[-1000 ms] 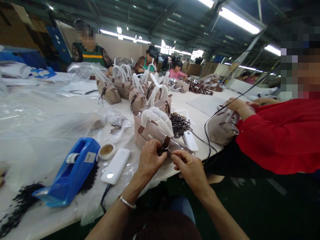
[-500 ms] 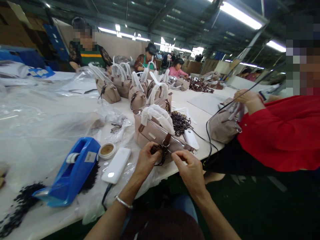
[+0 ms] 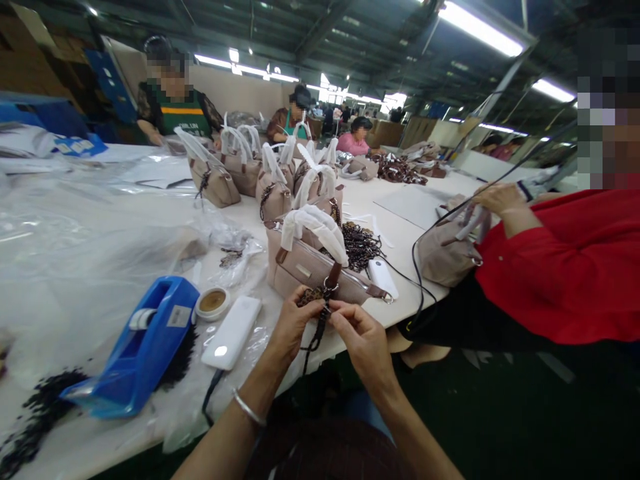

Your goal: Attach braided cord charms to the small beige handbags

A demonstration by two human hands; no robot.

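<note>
A beige handbag (image 3: 300, 267) with white-wrapped handles stands at the table's edge in front of me. From the ring at its brown handle tab hangs a dark brown braided strap (image 3: 320, 327), its end dangling over the edge. My left hand (image 3: 291, 320) is closed on the bunched upper part of this strap. Close beside it, my right hand (image 3: 357, 327) pinches at the strap just below the ring with thumb and forefinger. Whatever small piece lies between those fingertips is too small to make out.
Several more beige handbags (image 3: 215, 180) stand behind, beside a pile of dark straps (image 3: 360, 245). To the left are a blue tape dispenser (image 3: 150, 347), a round tin (image 3: 213, 303), a white power bank (image 3: 233, 333) and plastic sheeting (image 3: 100, 267). A co-worker in a red top (image 3: 565, 267) sits at right.
My right hand has moved left, from beside the strap to against it, close to my left fingertips. The strap's end now hangs lower, over the table edge.
</note>
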